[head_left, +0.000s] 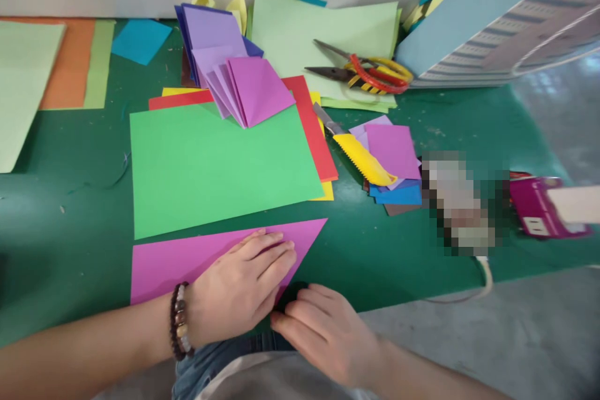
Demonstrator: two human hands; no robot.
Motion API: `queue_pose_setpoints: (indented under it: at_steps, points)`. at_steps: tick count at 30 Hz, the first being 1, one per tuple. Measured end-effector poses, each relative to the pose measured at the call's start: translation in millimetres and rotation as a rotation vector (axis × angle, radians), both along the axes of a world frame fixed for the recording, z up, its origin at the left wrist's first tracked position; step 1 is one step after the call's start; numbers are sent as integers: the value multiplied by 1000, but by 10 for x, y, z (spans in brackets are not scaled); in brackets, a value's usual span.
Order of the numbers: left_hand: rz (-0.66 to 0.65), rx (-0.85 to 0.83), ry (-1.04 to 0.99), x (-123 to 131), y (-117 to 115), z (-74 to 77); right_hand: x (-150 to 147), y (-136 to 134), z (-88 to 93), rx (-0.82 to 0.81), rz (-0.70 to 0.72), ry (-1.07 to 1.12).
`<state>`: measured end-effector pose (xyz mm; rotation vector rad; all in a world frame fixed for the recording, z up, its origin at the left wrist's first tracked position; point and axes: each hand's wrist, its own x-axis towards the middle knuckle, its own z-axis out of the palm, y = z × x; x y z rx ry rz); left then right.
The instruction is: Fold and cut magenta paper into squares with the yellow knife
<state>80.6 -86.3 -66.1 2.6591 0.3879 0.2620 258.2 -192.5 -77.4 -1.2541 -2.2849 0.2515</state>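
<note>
Resting L hand (239, 287) palm-down on magenta sheet (182, 261), w/ fingers laid out flat & gripping nothing. Curling R hand (328, 331) just below, by sheet's slanted edge, w/ fingers bent; can't tell if pinching that edge, dark patch (293, 294) at fingertips, or nothing. For sheet's location: look directly under L fingers. Running approx. L–R on long axis, from above L wrist out past L fingertips to sharp tip, upper R. Count L hand as nearer, being in contact; beside slanted edge w/ R, contact unclear. Note green sheet (220, 162) just beyond L fingertips, apart from magenta. Re writing: can't read pale label (534, 225) on purple pack (525, 197), well R of R fingers, nor marks on blue box (478, 19), farther up-R.
</note>
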Motion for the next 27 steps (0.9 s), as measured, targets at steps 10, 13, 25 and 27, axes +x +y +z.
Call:
queue_pose_setpoints:
  at_steps: [10, 13, 25, 27]
  points:
    - [31, 148, -10, 28, -16, -80, 464, 462, -26, 138, -285, -149]
    - [24, 144, -17, 31, -11, -79, 439, 497, -17, 142, -276, -175]
    - [6, 171, 9, 33, -7, -86, 711, 594, -31, 170, -344, -242]
    - [10, 167, 11, 35, -9, -89, 734, 614, -37, 163, -354, -247]
